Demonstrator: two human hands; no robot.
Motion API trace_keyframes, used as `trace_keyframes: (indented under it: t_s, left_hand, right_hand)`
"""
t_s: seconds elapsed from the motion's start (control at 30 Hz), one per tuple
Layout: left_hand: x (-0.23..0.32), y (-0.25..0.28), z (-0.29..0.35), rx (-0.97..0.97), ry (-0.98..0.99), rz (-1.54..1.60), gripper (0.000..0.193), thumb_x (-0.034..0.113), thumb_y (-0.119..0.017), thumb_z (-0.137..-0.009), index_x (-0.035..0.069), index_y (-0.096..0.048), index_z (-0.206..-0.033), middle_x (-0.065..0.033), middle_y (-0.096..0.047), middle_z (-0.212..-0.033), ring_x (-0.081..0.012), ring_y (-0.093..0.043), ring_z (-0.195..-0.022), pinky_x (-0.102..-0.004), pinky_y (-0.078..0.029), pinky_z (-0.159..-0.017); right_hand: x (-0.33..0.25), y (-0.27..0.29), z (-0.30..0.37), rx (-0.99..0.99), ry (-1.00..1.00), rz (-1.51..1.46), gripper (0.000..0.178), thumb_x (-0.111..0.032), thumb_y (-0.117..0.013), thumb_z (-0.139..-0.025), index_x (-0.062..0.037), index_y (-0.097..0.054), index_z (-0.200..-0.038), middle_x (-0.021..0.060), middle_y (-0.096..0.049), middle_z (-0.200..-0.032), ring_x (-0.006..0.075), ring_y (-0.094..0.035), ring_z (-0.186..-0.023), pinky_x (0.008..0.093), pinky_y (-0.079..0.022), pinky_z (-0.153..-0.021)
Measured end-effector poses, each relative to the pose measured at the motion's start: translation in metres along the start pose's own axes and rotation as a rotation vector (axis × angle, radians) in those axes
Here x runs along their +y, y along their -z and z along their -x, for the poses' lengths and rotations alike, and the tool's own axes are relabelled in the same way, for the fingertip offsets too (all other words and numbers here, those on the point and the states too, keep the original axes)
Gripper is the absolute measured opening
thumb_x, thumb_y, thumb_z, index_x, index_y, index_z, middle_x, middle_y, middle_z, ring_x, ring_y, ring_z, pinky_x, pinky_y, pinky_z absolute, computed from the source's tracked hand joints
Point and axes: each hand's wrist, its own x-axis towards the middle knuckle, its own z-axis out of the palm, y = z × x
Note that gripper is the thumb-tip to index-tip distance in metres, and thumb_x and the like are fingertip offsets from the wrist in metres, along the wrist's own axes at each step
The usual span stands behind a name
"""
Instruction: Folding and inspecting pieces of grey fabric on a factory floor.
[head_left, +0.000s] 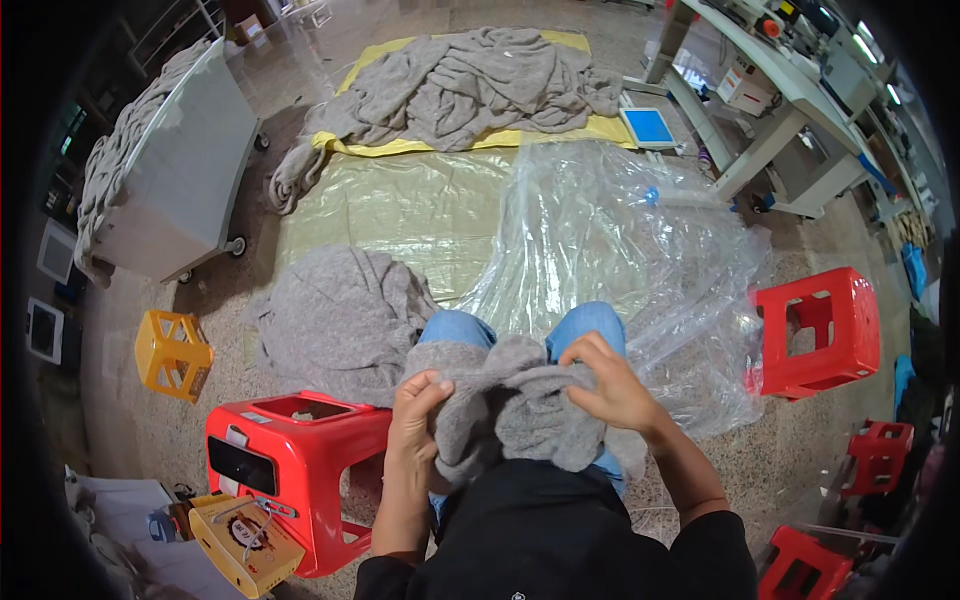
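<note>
Both hands' grip closed on grey knit garment [520, 405] | lap, over clear plastic sheet [610, 240] | speckled floor [180, 430], red stools [820, 330]

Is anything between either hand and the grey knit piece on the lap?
Nothing visible. The left hand and right hand both already grip the grey knit piece bunched on the lap, fingers pressed straight into the fabric.
</note>
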Motion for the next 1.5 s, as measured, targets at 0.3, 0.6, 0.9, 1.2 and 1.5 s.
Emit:
trace_keyframes:
  t_s: [0.3,0.6,0.9,1.2,1.5]
  left_hand:
    - [0.000,-0.012,0.004,0.005,0.088,0.351,0.015,0.007,-0.060,-0.082,-0.002,-0.061,-0.093,-0.0116,-0.066,-0.092,-0.0231,-0.064,-0.087,-0.0362,-0.052,-0.081]
    - [-0.004,-0.036,0.015,-0.029,-0.020,-0.049,0.007,0.008,-0.062,-0.085,0.002,-0.065,-0.087,0.0008,-0.062,-0.082,-0.0044,-0.054,-0.072,-0.0184,-0.041,-0.069]
    - [-0.007,-0.053,0.028,-0.058,-0.061,-0.175,0.005,0.007,-0.065,-0.083,0.002,-0.065,-0.084,0.0032,-0.060,-0.074,-0.0015,-0.049,-0.062,-0.0153,-0.036,-0.054]
    - [-0.023,-0.041,0.027,-0.062,-0.217,-0.323,0.015,-0.005,-0.071,-0.074,-0.001,-0.065,-0.088,-0.0050,-0.066,-0.086,-0.0091,-0.060,-0.077,-0.0211,-0.048,-0.070]
    - [-0.015,-0.032,0.026,-0.145,-0.411,-0.545,0.016,-0.006,-0.071,-0.073,-0.001,-0.065,-0.087,-0.0056,-0.065,-0.084,-0.0105,-0.059,-0.078,-0.0222,-0.046,-0.071]
  right_hand:
    - [0.015,0.007,0.021,0.261,-0.179,-0.250,0.024,0.002,-0.062,-0.078,0.0010,-0.063,-0.102,0.0062,-0.064,-0.095,0.0105,-0.058,-0.088,0.0244,-0.045,-0.079]
    - [-0.028,-0.008,0.014,0.425,0.386,0.059,0.021,0.009,-0.062,-0.067,0.0010,-0.061,-0.086,0.0112,-0.061,-0.082,0.0227,-0.061,-0.071,0.0295,-0.049,-0.060]
    - [-0.051,-0.040,-0.008,0.347,0.695,0.277,0.025,0.000,-0.066,-0.067,0.0017,-0.062,-0.092,0.0095,-0.058,-0.085,0.0223,-0.057,-0.067,0.0302,-0.047,-0.055]
    - [-0.044,-0.041,-0.006,0.203,0.451,-0.016,0.028,0.006,-0.060,-0.067,0.0012,-0.062,-0.095,0.0116,-0.059,-0.088,0.0261,-0.059,-0.074,0.0329,-0.049,-0.064]
    - [-0.044,-0.035,-0.018,-0.036,0.309,-0.115,0.030,0.004,-0.057,-0.067,-0.0007,-0.057,-0.097,0.0140,-0.059,-0.087,0.0325,-0.060,-0.081,0.0367,-0.049,-0.069]
